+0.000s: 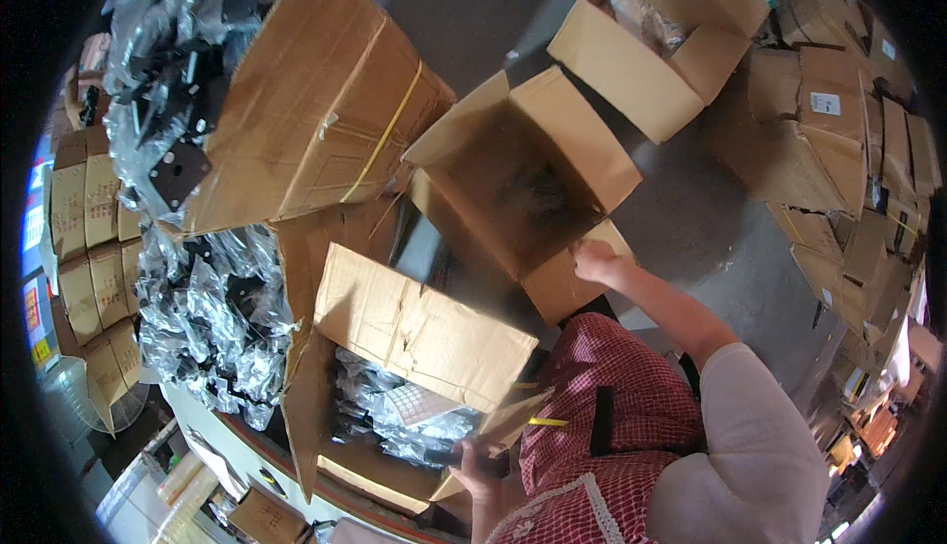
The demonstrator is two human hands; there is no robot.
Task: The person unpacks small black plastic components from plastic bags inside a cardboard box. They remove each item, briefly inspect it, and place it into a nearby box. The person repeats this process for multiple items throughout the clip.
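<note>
My right hand is closed, its fingers curled at the near flap of an open carton. Whether it grips the flap or a small item is hidden. That carton tilts toward me, and something dark lies at its bottom. Lower down, my left hand is closed on a dark piece, partly covered by the fingers, beside another open carton. Inside this one are clear plastic bags with dark parts. A patterned red apron covers my lap.
Tall opened cartons at left hold bagged black metal parts. Another open carton with plastic wrap stands at the far right. Stacked boxes line the left side, and cardboard is piled along the right. Grey floor shows between.
</note>
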